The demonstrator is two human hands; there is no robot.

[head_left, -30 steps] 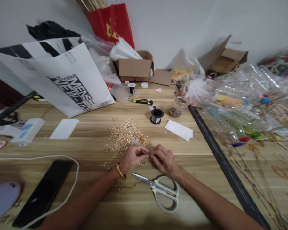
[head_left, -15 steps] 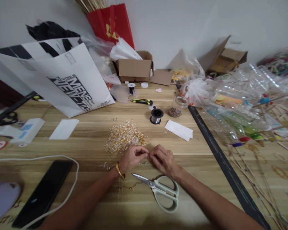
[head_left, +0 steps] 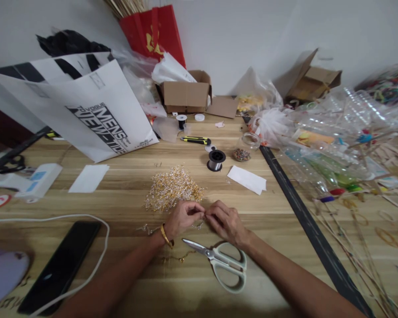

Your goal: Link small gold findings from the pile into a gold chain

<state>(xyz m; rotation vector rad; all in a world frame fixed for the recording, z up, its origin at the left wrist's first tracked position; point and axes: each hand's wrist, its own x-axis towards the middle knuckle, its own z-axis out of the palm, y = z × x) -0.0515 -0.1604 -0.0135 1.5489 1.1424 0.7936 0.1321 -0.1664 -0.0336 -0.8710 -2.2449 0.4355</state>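
Note:
Just in front of a pile of gold and clear beads (head_left: 172, 187), my two hands meet fingertip to fingertip. My left hand (head_left: 185, 216), with a gold bangle at the wrist, is closed in a pinch. My right hand (head_left: 226, 221) pinches from the other side; what lies between the fingertips is too small to make out. A short beaded strand (head_left: 197, 225) shows beneath the fingers, and another bit (head_left: 147, 229) lies left of my left wrist. Scissors (head_left: 215, 260) with pale green handles rest below my hands, blades slightly apart. A gold chain (head_left: 179, 257) lies beside their tip.
Behind the beads stand a wire spool (head_left: 216, 160), a glass jar of beads (head_left: 247, 148) and a yellow-black utility knife (head_left: 195, 140). White paper (head_left: 247, 179) lies to the right. A phone (head_left: 59, 267) and white cable (head_left: 107, 234) are at left. Plastic bottles (head_left: 318, 172) crowd the right.

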